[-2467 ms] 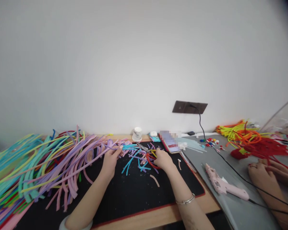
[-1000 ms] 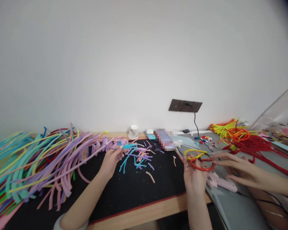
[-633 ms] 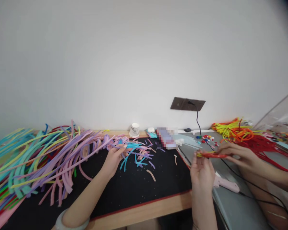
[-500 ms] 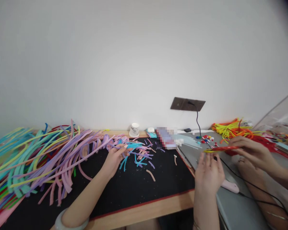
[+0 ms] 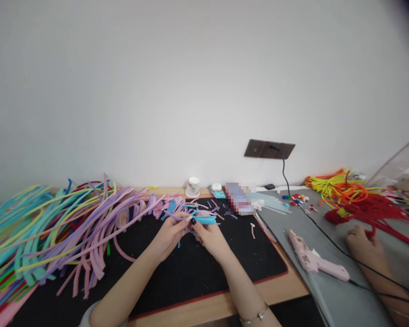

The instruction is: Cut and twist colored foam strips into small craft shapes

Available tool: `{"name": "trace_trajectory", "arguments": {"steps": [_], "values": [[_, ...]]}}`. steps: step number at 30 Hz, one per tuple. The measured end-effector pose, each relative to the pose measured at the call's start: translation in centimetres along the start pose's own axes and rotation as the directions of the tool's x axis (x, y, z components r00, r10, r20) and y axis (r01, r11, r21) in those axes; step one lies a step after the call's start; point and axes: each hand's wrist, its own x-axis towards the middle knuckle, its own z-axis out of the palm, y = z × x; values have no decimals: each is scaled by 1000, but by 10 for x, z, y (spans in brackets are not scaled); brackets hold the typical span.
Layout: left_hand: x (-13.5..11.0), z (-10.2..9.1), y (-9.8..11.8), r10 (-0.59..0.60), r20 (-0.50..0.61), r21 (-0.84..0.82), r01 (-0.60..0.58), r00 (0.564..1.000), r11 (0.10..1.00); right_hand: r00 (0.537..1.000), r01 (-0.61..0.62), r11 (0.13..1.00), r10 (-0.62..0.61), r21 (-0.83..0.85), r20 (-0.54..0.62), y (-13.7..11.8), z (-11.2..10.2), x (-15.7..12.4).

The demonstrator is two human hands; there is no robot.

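Note:
My left hand (image 5: 172, 231) is closed in a pinch on a purple pipe cleaner (image 5: 171, 217). Its fingertips meet those of my right hand (image 5: 209, 236), which is closed at the same spot with a dark thumbnail showing. Light-blue pipe cleaners (image 5: 207, 220) stick out to the right just past my right fingers. How the pieces join between the fingers is hidden. Short purple and pink cut pieces (image 5: 230, 212) lie on the black mat (image 5: 204, 281) behind. Coiled pink and purple pipe cleaners (image 5: 122, 218) stand to the left of my hands.
A heap of long pastel pipe cleaners (image 5: 64, 231) covers the left side. A white cup (image 5: 192, 186) stands by the wall. On the grey table at right are a pink hot glue gun (image 5: 318, 263) with its cord, red pipe cleaners (image 5: 371, 213) and another person's hand (image 5: 364, 245).
My right hand has moved left from the other person's hands to meet my left hand. The red and yellow item there is lowered, and the glue gun is uncovered.

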Motion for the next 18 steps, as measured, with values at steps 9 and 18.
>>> {"name": "trace_trajectory", "arguments": {"steps": [9, 18], "values": [[1, -4, 5, -78, 51, -75, 82, 996, 994, 987, -117, 979, 96, 165, 131, -31, -28, 19], [3, -17, 16, -237, 14, 113, 234, 971, 966, 945, -217, 962, 165, 166, 281, -7, -40, 26]]}}
